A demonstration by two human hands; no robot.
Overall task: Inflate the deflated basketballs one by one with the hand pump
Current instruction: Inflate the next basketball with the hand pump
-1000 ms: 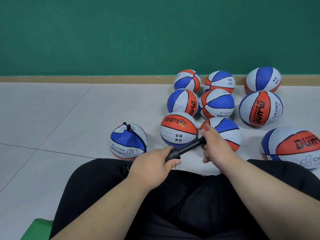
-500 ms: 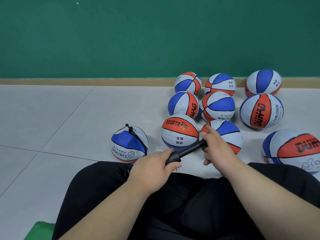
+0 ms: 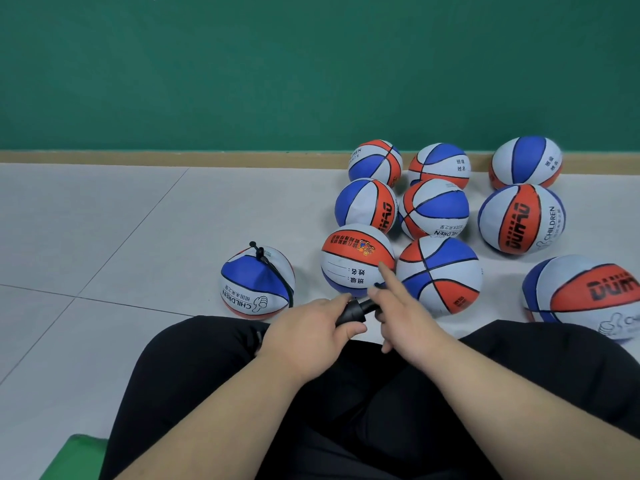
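- Ten basketballs, all in red, white and blue panels:
  - one lone ball (image 3: 256,289) at the left
  - three back-row balls (image 3: 375,162) (image 3: 440,164) (image 3: 526,161) along the foot of the wall
  - three middle-row balls (image 3: 365,206) (image 3: 434,207) (image 3: 521,220)
  - two front balls (image 3: 356,261) (image 3: 440,275) just beyond the hands
  - one right-edge ball (image 3: 585,296), partly cut off by the frame
- One black hose (image 3: 265,258), lying over the lone ball.
- One hand pump (image 3: 353,311), black.
- Two hands: one left hand (image 3: 308,337) and one right hand (image 3: 408,317).
- Two bare forearms.
- Two legs in black trousers (image 3: 207,375).
- One green thing (image 3: 76,455) in the bottom-left corner; only part of it shows.
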